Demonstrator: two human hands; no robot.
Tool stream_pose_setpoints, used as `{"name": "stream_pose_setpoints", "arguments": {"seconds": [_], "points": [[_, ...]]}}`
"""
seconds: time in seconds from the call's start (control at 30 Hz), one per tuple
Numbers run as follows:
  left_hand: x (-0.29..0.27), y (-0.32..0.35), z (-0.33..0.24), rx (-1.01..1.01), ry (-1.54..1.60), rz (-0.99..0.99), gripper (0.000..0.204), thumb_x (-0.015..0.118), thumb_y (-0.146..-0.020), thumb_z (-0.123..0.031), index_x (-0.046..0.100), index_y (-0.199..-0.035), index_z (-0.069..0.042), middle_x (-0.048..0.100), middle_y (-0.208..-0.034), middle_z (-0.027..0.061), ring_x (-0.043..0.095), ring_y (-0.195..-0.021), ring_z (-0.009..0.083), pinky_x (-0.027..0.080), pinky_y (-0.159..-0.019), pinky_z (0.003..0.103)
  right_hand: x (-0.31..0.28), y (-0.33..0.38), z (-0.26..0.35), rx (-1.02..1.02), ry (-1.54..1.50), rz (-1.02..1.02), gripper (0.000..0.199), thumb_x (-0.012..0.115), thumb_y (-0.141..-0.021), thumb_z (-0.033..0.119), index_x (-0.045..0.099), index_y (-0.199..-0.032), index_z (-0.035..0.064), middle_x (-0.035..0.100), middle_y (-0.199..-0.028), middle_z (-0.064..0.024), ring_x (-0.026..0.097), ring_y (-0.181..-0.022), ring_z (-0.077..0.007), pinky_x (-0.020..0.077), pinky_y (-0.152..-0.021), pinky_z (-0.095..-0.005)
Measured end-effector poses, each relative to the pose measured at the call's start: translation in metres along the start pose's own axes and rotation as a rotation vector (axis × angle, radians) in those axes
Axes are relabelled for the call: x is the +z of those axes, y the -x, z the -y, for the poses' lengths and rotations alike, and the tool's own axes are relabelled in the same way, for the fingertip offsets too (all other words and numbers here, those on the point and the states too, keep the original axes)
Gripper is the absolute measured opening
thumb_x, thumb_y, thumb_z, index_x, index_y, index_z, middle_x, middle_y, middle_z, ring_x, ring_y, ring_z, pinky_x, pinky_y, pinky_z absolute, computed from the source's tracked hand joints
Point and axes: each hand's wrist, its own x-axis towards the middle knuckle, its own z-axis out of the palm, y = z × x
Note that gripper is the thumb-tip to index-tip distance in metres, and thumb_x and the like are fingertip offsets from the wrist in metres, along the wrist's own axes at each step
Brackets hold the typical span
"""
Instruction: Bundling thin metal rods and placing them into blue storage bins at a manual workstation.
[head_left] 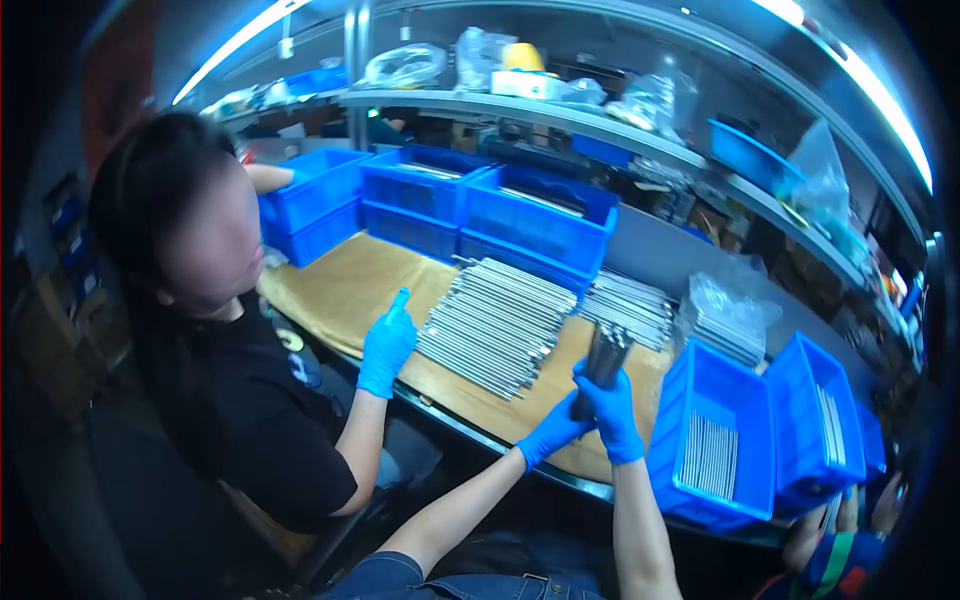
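Both my hands wear blue gloves and grip one upright bundle of dark metal rods (606, 358) over the table's front part. Higher on the bundle, my right hand (617, 412) wraps round it. My left hand (553, 432) closes at its lower end, its fingertips partly hidden behind the rods. Just left of the bundle, a broad row of shiny metal rods (495, 325) lies side by side on the brown table cover (585, 445). More rods (630, 308) lie beyond my hands, towards the back.
A co-worker in black sits at my left, one blue-gloved hand (389, 345) beside the rod row. Blue bins (540, 225) line the back. At right stand a blue bin (745, 395) with rods inside and another bin (800, 385). Plastic-wrapped rods (727, 330) lie behind; a shelf (600, 125) hangs above.
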Motion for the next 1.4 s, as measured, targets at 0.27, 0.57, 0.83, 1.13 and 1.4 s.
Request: {"name": "stream_pose_setpoints", "arguments": {"seconds": [0.27, 0.57, 0.83, 1.13, 1.4], "points": [[-0.044, 0.013, -0.034, -0.012, -0.24, 0.377, 0.079, 0.073, -0.076, -0.023, 0.03, -0.14, -0.007, 0.042, -0.135, 0.012, 0.042, -0.122, 0.0205, 0.038, -0.098, 0.033, -0.018, 0.022, -0.015, 0.043, -0.181, 0.05, 0.034, 0.067, -0.076, 0.003, 0.056, -0.108, 0.0009, 0.064, -0.091, -0.0073, 0.061, -0.086, -0.0163, 0.0486, -0.079, -0.0307], [0.003, -0.053, -0.135, 0.168, -0.123, 0.434, 0.073, 0.071, -0.077, -0.018, 0.033, -0.139, -0.005, 0.056, -0.12, 0.0143, 0.056, -0.108, 0.021, 0.043, -0.094, 0.031, -0.028, 0.015, -0.022, 0.059, -0.015, 0.075, 0.031, 0.065, -0.078, 0.003, 0.057, -0.107, 0.0007, 0.064, -0.095, -0.0074, 0.061, -0.087, -0.0184, 0.0486, -0.08, -0.0303], [-0.003, -0.065, -0.121, -0.038, 0.074, 0.673, 0.05, 0.066, -0.076, -0.004, 0.051, -0.124, -0.001, 0.067, -0.089, 0.0094, 0.063, -0.084, 0.0163, 0.049, -0.081, 0.028, -0.027, 0.049, -0.084, 0.243, 0.055, 0.115, 0.035, 0.067, -0.075, 0.004, 0.058, -0.108, -0.0004, 0.063, -0.104, -0.0095, 0.059, -0.098, -0.0176, 0.0461, -0.088, -0.0325], [-0.002, -0.048, -0.139, -0.038, 0.129, 0.787, 0.035, 0.065, -0.076, -0.003, 0.06, -0.111, 0.002, 0.066, -0.09, 0.0105, 0.061, -0.079, 0.0153, 0.05, -0.076, 0.028, -0.029, 0.043, -0.063, 0.238, -0.026, 0.382, 0.034, 0.065, -0.078, 0.005, 0.058, -0.111, 0.0003, 0.061, -0.112, -0.0119, 0.058, -0.103, -0.0195, 0.0445, -0.091, -0.0323], [0.016, -0.043, -0.126, 0.11, 0.012, 0.648, 0.023, 0.065, -0.077, -0.005, 0.063, -0.099, 0.001, 0.065, -0.088, 0.0106, 0.062, -0.08, 0.016, 0.051, -0.076, 0.028, -0.034, 0.049, -0.079, 0.179, 0.028, 0.229, 0.018, 0.067, -0.079, 0.01, 0.059, -0.093, 0.0017, 0.061, -0.085, -0.0037, 0.058, -0.08, -0.0125, 0.0477, -0.072, -0.0266]]}}
